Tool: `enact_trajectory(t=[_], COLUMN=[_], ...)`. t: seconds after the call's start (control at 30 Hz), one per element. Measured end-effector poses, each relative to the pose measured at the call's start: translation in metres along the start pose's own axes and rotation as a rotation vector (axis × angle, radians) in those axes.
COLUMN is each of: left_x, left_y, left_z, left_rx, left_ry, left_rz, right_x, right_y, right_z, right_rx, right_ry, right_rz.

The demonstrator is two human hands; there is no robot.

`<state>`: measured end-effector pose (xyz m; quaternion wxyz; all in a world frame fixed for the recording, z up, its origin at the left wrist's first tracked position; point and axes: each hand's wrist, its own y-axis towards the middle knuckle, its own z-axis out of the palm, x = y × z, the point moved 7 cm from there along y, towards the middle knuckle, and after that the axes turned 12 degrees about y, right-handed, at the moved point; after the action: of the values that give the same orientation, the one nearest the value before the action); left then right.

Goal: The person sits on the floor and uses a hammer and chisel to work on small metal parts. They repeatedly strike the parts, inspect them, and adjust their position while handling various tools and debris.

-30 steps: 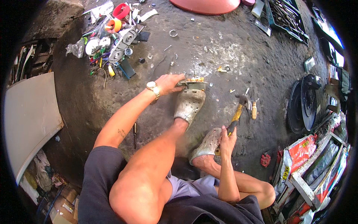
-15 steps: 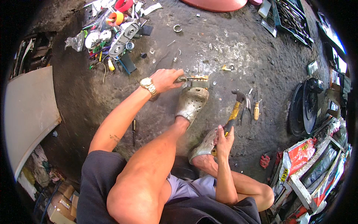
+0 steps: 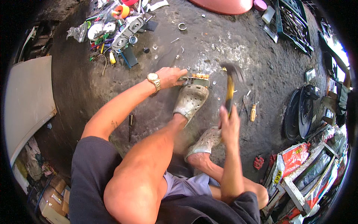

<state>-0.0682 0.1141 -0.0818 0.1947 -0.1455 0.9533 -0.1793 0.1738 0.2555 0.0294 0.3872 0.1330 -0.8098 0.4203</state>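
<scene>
My right hand (image 3: 230,121) is wrapped round the handle of a yellow and black claw hammer (image 3: 230,89). The raised hammer head is smeared by motion, to the right of a small metal part (image 3: 200,76) with a rusty, copper-coloured upper edge. That part rests at the toe of my left clog (image 3: 191,99). My left hand (image 3: 170,77), a gold watch on its wrist, is closed on the part's dark left end; the fingertips are partly hidden. Pliers (image 3: 244,105) and a screwdriver with a pale yellow handle (image 3: 253,112) lie right of the hammer.
A heap of plastic and metal scrap (image 3: 121,33) lies far left. A reddish basin (image 3: 223,5) and a crate of metal rods (image 3: 294,26) stand at the back. Black discs (image 3: 298,114) and a white frame with bags (image 3: 298,190) are at right, a pale panel (image 3: 30,100) at left.
My right hand has lifted the hammer up and away from my body, its head now further forward and left. My left hand keeps its hold on the metal part. The view has shifted slightly.
</scene>
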Motion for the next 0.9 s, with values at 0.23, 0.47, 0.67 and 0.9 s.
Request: enact_trajectory(t=[0.23, 0.47, 0.67, 0.9], left_x=[-0.004, 0.000, -0.003, 0.000], left_y=[0.004, 0.002, 0.000, 0.006], left_z=[-0.001, 0.002, -0.001, -0.003], left_rx=[-0.010, -0.027, -0.026, -0.025], left_ry=[0.036, 0.018, 0.012, -0.034], left_rz=[0.025, 0.015, 0.030, 0.050], right_x=[0.114, 0.145, 0.115, -0.065], right_y=[0.115, 0.137, 0.113, -0.014], right_z=[0.005, 0.025, -0.005, -0.026], right_rx=[0.253, 0.386, 0.190, -0.069], right_ry=[-1.025, -1.232, -0.850, 0.246], right_rz=[-0.384, -0.397, -0.244, 0.374])
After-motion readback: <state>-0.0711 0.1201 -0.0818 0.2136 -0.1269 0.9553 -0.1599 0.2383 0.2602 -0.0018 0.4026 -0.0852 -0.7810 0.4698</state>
